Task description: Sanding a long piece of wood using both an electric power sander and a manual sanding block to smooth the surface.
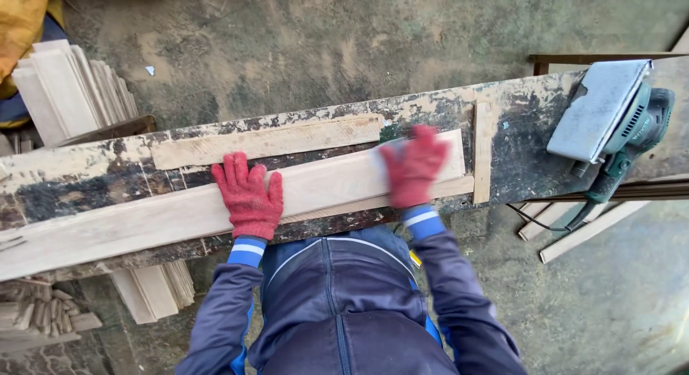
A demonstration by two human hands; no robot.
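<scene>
Paint-stained bench [86, 181] is carrying a pale plank [179, 213] across the frame's middle.
Left hand [247, 197] is pressing flat, fingers spread; right hand [415, 167], blurred, is lying open on the plank; sander [610, 124] is sitting upper right.

We see a long, pale wooden plank [215, 210] lying flat under both hands, running from well beyond the left hand [247, 197] to just past the right hand [414, 167]. Its sanded face is clean and light, and it tilts slightly upward toward the right hand's end.
</scene>
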